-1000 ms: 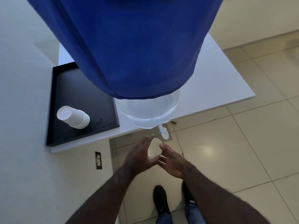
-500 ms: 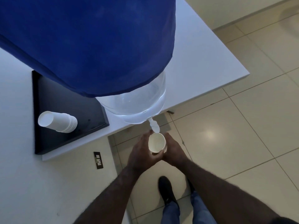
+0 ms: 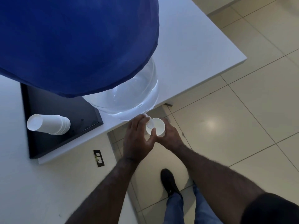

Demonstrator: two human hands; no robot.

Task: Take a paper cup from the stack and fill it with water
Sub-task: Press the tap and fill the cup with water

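We see a smooth white paper cup (image 3: 157,128), round-mouthed and upright, held in our right hand (image 3: 169,136), whose fingers wrap its wall from the right and below. The cup sits just past the table (image 3: 194,50) edge, directly under the small white tap (image 3: 149,122) of the water bottle (image 3: 129,97), a clear, glossy rounded vessel draped in a matte blue fabric cover (image 3: 77,42). Our left hand (image 3: 137,138) is just left of the cup, its fingers curled over the tap and its thumb touching the cup's near rim; whether the tap is pressed, we cannot tell. Well to the left of that hand, a stack of cups (image 3: 48,126) lies on its side, ribbed with nested rims, on a flat black tray (image 3: 53,143). The table is smooth and white; beneath our hands lie glossy beige floor tiles (image 3: 218,126).
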